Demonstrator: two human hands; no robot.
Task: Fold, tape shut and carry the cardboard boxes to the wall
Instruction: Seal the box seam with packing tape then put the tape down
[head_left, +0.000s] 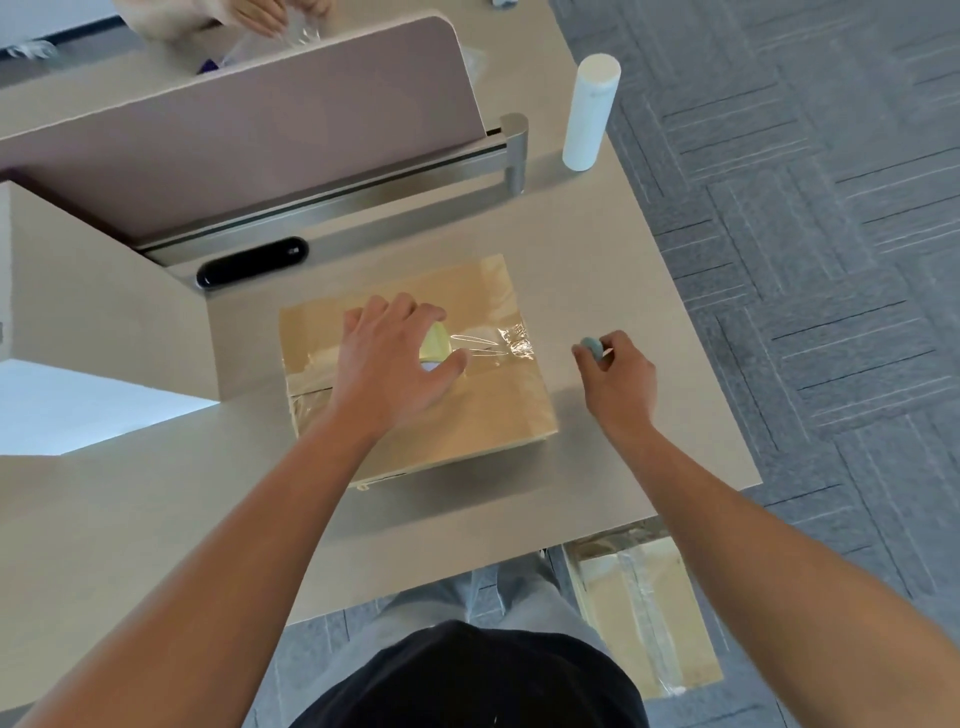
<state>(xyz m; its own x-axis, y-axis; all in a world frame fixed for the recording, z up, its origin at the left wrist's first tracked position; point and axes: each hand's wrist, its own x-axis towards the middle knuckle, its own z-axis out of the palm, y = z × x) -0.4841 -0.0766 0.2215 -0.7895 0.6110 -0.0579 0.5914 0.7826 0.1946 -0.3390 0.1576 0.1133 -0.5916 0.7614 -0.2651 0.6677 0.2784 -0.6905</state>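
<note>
Head cam view from my end: big beige desk (597, 291) takes up most of the shot, with a dusty-pink divider panel (260, 135) along the back. Flat brown cardboard box (467, 415) sits in the middle of the desk, closed, with clear shiny tape (498, 345) running across its top. Second taped cardboard box (644, 618) is down on the grey carpet by the desk's near corner. Tall white cylinder bottle (592, 111) stands at the far right edge of the desk. My left hand (387, 364) lies on the box top, fingers curled around a yellow-green tape roll (435, 345). My right hand (618, 376) is just right of the box, pinching a small grey-blue thing (592, 344), can't tell what.
</note>
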